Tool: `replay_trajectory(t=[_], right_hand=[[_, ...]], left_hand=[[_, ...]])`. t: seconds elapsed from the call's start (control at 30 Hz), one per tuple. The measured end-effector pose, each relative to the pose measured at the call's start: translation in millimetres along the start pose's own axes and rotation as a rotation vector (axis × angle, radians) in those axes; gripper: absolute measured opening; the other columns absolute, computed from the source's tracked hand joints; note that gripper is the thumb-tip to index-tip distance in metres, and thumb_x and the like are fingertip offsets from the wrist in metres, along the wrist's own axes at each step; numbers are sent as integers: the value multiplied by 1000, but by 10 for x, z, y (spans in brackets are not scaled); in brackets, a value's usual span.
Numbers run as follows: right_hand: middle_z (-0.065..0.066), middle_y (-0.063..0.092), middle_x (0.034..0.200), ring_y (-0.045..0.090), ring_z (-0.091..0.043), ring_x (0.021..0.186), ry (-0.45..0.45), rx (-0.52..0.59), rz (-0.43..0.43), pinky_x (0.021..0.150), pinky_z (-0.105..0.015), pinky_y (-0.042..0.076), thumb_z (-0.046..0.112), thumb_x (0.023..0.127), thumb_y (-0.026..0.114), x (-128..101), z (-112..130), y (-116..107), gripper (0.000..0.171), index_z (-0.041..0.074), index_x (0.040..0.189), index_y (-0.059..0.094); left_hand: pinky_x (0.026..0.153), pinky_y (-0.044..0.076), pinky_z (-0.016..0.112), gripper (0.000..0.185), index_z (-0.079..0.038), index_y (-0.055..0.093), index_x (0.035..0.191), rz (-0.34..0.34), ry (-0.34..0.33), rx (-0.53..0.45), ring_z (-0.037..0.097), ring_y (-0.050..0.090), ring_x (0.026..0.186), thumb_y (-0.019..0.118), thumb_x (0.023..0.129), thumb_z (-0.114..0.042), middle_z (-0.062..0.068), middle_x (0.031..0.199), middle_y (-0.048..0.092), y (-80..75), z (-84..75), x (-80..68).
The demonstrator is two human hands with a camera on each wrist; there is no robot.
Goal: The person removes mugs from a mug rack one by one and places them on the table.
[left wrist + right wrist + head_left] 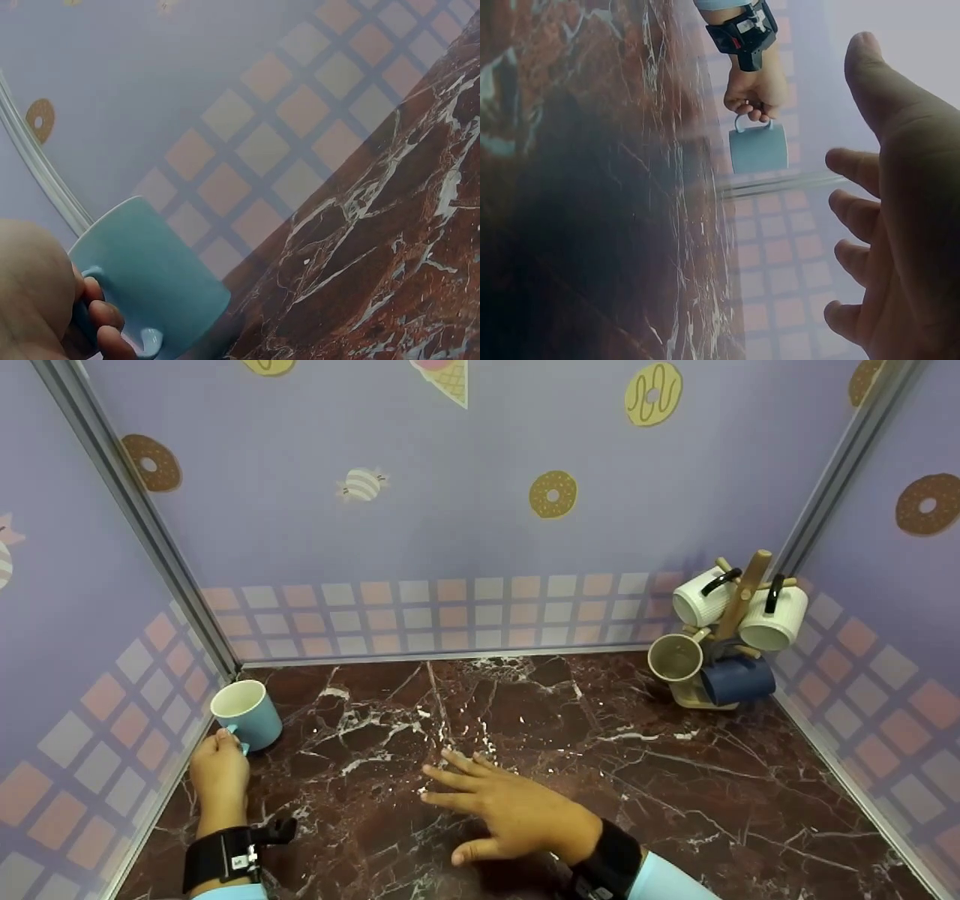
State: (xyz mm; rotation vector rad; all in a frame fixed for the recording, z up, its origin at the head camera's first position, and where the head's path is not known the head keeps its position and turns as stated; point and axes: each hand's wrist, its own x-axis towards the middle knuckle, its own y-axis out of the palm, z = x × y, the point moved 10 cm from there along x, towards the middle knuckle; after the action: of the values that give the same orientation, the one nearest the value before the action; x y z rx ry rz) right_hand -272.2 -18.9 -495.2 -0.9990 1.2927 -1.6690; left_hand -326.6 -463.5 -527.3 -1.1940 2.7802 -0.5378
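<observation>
While our left hand (218,763) is gripping the light-blue ceramic mug's (247,712) handle, our right hand (504,808) is hovering flat-fingered right of it.

The head view looks forward and down from above the marbled counter (675,780) toward the back wall. The left wrist view sits close behind the blue mug (150,277), facing the left wall. The right wrist view looks across the counter; all three share that mug.
</observation>
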Motion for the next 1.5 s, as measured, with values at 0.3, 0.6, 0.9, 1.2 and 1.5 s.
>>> replay_trajectory(t=[0.3,0.6,0.9,1.2,1.5], right_hand=[[8,3,192,6,-32,180,-7,11,12,140,-68,25,78,107,54,-19,-3,20,90,38,181,23],[8,4,192,8,-34,180,4,23,-7,140,-67,27,71,107,62,-32,-52,-24,89,30,180,33],[8,3,192,6,-34,180,12,33,4,140,-67,26,70,107,63,-38,-58,-25,89,32,181,30],[10,4,192,11,-37,179,33,59,11,141,-67,24,68,107,64,-29,-95,-44,89,39,181,22],[13,10,190,8,-29,180,117,91,-54,142,-68,12,69,107,60,-129,-354,-313,87,39,180,25]], left_hand=[[72,40,32,48,-14,57,80,28,-26,-6,20,47,82,43,122,-30,-9,78,51,20,74,-19],[80,41,41,49,-6,60,89,24,-79,32,32,50,94,36,122,-34,14,94,60,-38,151,-4],[76,47,35,53,6,71,123,39,-89,98,11,61,72,37,121,-35,-6,74,70,-89,124,-3],[95,52,46,45,-1,74,126,-257,-96,56,34,66,113,53,107,-36,15,123,69,-434,17,-75],[74,51,15,12,-28,69,100,-259,225,-278,4,58,80,68,110,-20,-18,86,61,-225,-802,-381]])
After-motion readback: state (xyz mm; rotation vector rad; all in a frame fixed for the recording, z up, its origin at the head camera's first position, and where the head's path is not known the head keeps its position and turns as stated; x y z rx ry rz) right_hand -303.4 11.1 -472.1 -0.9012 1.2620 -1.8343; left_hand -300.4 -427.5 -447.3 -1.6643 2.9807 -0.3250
